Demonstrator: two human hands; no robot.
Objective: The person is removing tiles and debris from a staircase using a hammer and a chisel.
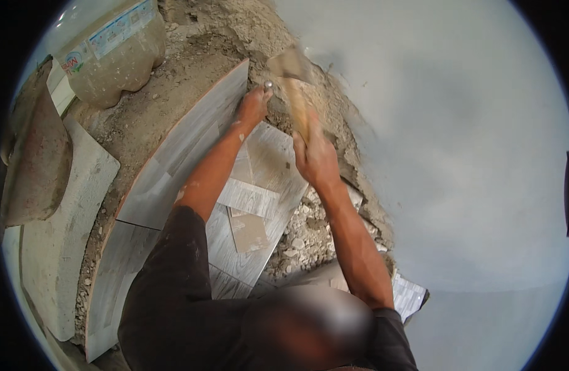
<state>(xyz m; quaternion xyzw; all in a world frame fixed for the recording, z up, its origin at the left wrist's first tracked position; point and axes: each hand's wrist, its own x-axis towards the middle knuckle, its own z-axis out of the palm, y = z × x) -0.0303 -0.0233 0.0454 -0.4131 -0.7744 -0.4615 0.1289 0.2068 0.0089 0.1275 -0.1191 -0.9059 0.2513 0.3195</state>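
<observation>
My left hand (253, 108) is closed around a metal chisel (268, 85); only its round struck end shows above the fist. The chisel's tip is hidden. In my right hand (318, 159) is a hammer (296, 104), gripped by its pale wooden handle. Its head is smeared by motion and hangs just right of the chisel, apart from it. Both hands are over rough, broken mortar (334, 102) at the foot of the wall. Below my left hand, grey wood-look tiles (275, 151) cover the floor, with loose cut tile pieces (250, 196) on them.
A pale wall (470, 154) rises on the right. Rubble (303, 238) lies between the tiles and the mortar. Upright grey tiles (167, 164) form a curved edge on the left. Beyond them are a dirty plastic container (121, 62), a worn dark trough-like piece (40, 167) and a pale slab (68, 235).
</observation>
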